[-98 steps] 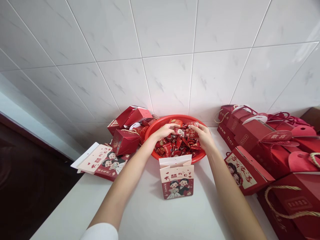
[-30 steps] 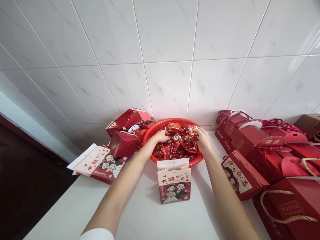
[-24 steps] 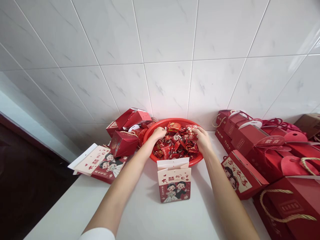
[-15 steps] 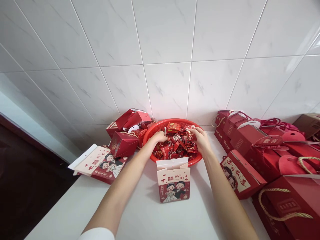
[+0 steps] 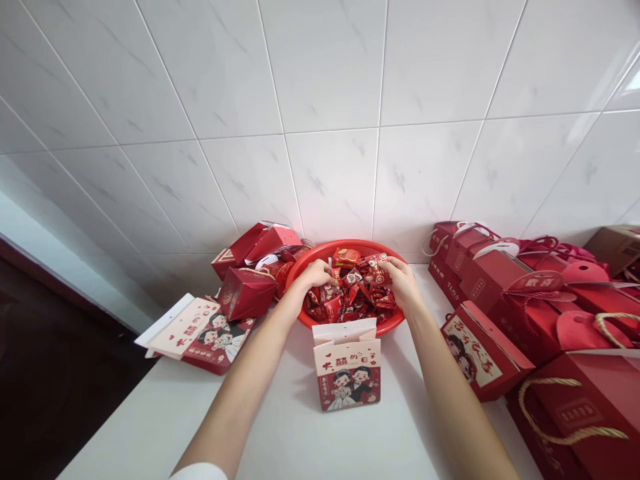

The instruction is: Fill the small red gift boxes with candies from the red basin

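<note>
A red plastic basket (image 5: pixel 391 327) full of red wrapped candies (image 5: pixel 356 297) stands against the tiled wall. Over its left part is my left hand (image 5: pixel 318 275), fingers closed among the candies; what they grip is too small to make out. My right hand (image 5: pixel 401 277), at the basket's right side, pinches a red and white candy packet (image 5: pixel 376 264). In front of the basket an upright open-topped paper box (image 5: pixel 349 377) with a cartoon couple stands on the white table (image 5: pixel 285 427). Neither hand touches it.
Another cartoon-couple box (image 5: pixel 200 333) lies at the left, with red boxes (image 5: pixel 247 293) behind it. Many red gift boxes (image 5: pixel 575 393) with rope handles crowd the right side. A similar box (image 5: pixel 485 350) leans beside them. A cardboard box (image 5: pixel 617 247) stands at the far right.
My left hand has shifted slightly among the candies. My right hand still holds the packet, which has moved a little to the left. The view has tilted slightly.
</note>
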`<state>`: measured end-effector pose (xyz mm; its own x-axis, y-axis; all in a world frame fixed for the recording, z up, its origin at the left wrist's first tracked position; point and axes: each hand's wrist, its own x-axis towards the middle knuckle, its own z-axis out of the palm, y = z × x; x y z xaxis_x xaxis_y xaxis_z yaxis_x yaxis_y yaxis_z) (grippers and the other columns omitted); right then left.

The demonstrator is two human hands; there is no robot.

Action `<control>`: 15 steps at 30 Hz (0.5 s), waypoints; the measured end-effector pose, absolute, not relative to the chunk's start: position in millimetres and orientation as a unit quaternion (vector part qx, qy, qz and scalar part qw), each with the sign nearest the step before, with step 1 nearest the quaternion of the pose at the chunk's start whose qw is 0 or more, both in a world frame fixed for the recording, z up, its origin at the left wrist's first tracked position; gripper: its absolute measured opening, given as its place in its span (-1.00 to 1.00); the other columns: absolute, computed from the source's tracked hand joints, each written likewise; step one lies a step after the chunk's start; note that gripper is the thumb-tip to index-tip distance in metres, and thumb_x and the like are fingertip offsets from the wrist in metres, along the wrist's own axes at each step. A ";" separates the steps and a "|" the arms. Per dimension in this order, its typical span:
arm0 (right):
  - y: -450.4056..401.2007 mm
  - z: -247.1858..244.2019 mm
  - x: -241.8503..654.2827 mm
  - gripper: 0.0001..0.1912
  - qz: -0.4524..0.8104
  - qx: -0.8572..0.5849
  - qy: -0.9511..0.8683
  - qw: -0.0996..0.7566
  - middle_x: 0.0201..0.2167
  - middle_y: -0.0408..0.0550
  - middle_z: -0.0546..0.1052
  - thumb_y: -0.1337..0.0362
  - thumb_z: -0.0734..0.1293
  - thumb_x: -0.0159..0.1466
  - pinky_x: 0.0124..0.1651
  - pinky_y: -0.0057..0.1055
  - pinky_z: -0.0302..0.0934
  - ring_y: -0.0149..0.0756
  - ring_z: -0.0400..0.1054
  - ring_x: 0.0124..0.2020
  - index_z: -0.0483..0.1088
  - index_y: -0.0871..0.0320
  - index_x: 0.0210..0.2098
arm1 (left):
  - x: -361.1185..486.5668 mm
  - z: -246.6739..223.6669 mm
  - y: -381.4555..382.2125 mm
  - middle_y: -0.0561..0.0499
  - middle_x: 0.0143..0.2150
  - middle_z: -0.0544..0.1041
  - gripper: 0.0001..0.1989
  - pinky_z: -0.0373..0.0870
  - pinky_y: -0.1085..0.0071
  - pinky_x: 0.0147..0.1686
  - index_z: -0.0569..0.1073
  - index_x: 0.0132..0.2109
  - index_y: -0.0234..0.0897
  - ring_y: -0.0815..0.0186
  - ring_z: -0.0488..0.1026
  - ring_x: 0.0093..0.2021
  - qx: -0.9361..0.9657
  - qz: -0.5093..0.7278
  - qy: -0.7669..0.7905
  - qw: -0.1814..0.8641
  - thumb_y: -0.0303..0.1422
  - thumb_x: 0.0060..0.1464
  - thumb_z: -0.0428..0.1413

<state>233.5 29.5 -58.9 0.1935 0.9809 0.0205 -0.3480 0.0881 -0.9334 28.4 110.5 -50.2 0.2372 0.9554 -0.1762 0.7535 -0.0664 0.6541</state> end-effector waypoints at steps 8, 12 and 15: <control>27.9 -56.2 233.2 -0.72 0.529 -0.427 -0.387 0.623 -0.35 -0.11 0.62 0.12 0.48 -0.03 -0.45 -0.42 0.34 -0.25 0.52 -0.48 0.46 0.12 -0.38 | 27.9 -40.9 88.9 -0.04 -0.29 0.66 -0.65 0.45 0.33 -0.16 0.59 -0.33 -0.33 0.23 0.56 -0.26 0.651 0.404 0.408 0.496 -0.20 -0.26 0.41; 25.8 -53.3 232.4 -0.69 0.539 -0.424 -0.396 0.611 -0.36 -0.11 0.60 0.11 0.52 -0.06 -0.43 -0.41 0.34 -0.27 0.50 -0.47 0.49 0.13 -0.38 | 30.9 -41.3 73.1 -0.09 -0.17 0.66 -0.54 0.45 0.28 -0.07 0.60 -0.22 -0.34 0.18 0.56 -0.16 0.626 0.439 0.378 0.522 -0.16 -0.27 0.43; 23.9 -51.2 232.3 -0.67 0.551 -0.409 -0.398 0.609 -0.37 -0.11 0.60 0.13 0.55 -0.10 -0.39 -0.41 0.34 -0.30 0.48 -0.46 0.50 0.14 -0.39 | 33.2 -41.8 63.3 -0.08 -0.18 0.66 -0.50 0.44 0.29 -0.09 0.58 -0.20 -0.34 0.21 0.56 -0.19 0.612 0.445 0.366 0.542 -0.15 -0.29 0.43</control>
